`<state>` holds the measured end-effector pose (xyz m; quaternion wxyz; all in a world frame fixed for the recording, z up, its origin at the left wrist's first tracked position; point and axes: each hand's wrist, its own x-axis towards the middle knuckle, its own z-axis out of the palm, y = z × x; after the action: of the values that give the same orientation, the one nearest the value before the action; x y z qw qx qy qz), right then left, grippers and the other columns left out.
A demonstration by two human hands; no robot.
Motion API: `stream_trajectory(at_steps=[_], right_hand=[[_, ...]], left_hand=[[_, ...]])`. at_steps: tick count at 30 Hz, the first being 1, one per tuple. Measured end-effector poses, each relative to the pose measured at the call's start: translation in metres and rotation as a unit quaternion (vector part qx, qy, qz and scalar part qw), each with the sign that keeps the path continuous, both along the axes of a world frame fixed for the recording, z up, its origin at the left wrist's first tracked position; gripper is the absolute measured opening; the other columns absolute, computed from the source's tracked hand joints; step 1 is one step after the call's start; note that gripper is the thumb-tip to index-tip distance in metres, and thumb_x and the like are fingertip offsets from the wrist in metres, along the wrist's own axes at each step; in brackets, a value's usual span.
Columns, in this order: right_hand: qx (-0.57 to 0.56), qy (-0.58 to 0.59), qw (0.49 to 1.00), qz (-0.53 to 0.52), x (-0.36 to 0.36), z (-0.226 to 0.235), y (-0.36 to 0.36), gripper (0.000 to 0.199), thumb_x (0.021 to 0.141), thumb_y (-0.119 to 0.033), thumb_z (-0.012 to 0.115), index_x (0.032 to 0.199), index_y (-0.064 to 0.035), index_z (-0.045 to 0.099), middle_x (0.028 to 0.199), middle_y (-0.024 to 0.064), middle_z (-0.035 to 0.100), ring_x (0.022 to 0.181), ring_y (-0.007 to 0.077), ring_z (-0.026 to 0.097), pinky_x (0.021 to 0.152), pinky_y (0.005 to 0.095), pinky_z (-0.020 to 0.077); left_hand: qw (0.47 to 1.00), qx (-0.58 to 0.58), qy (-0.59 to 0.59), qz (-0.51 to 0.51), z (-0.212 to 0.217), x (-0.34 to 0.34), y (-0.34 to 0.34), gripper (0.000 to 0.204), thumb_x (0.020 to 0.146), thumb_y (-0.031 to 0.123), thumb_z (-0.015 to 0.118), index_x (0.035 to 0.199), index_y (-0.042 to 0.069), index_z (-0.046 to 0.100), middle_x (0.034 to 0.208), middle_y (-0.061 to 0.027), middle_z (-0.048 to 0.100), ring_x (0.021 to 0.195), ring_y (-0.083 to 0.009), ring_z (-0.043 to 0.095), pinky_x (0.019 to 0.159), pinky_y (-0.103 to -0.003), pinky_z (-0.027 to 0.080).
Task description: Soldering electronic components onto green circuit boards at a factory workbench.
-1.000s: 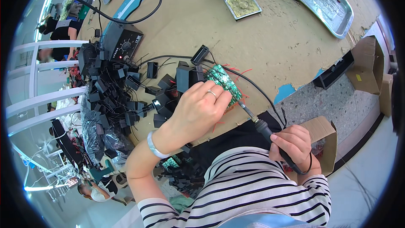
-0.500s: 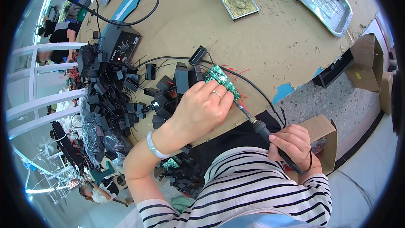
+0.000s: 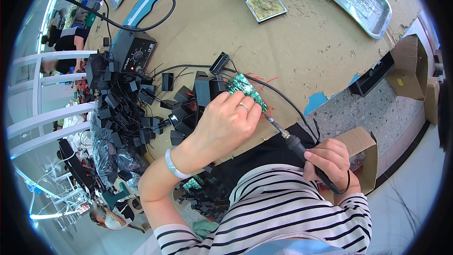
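My left hand is closed, its curled fingers at the near left edge of a green circuit board panel. Whatever its fingertips pinch is hidden beneath them. Thin red wires stick out along the board's right side. In my right hand is a soldering iron, gripped by its dark handle. Its metal tip points up and left, close to the board's near right corner; contact cannot be made out. Black plastic housings stand just left of the board.
Left of the work lies a heap of black housings with cables, beside a soldering station. A stand with a yellow cleaning pad and a metal tray sit farther back. Cardboard boxes are at the right; the iron's black cable crosses the table.
The soldering iron's tip has shifted slightly up and left, nearer the board's corner. My left hand stays almost in place at the board. The whole view has shifted slightly.
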<state>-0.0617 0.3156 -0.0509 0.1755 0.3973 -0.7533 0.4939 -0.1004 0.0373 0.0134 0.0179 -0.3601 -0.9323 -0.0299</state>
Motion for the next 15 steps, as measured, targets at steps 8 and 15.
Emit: stream_trajectory(at_steps=[8, 15], right_hand=[[-0.009, -0.002, 0.999, -0.042, -0.001, 0.0025, 0.0062, 0.028, 0.071, 0.006, 0.069, 0.098, 0.0001, 0.07, 0.079, 0.0059, 0.068, 0.06, 0.0185, 0.064, 0.051, 0.0281, 0.0506], [-0.008, -0.005, 0.999, -0.049, -0.0008, 0.0045, 0.0091, 0.029, 0.07, 0.005, 0.07, 0.098, -0.0006, 0.069, 0.079, 0.0064, 0.069, 0.06, 0.019, 0.064, 0.051, 0.0287, 0.0499]], left_hand=[[1.0, -0.008, -0.012, 0.006, 0.0031, 0.0009, 0.0015, 0.02, 0.068, 0.008, 0.067, 0.087, 0.004, 0.066, 0.078, -0.004, 0.056, 0.078, -0.0201, 0.059, 0.066, -0.031, 0.047], [1.0, 0.006, -0.002, 0.015, 0.0039, 0.0003, 0.0034, 0.014, 0.07, 0.009, 0.067, 0.083, 0.005, 0.065, 0.08, -0.0044, 0.057, 0.082, -0.02, 0.06, 0.065, -0.031, 0.05]])
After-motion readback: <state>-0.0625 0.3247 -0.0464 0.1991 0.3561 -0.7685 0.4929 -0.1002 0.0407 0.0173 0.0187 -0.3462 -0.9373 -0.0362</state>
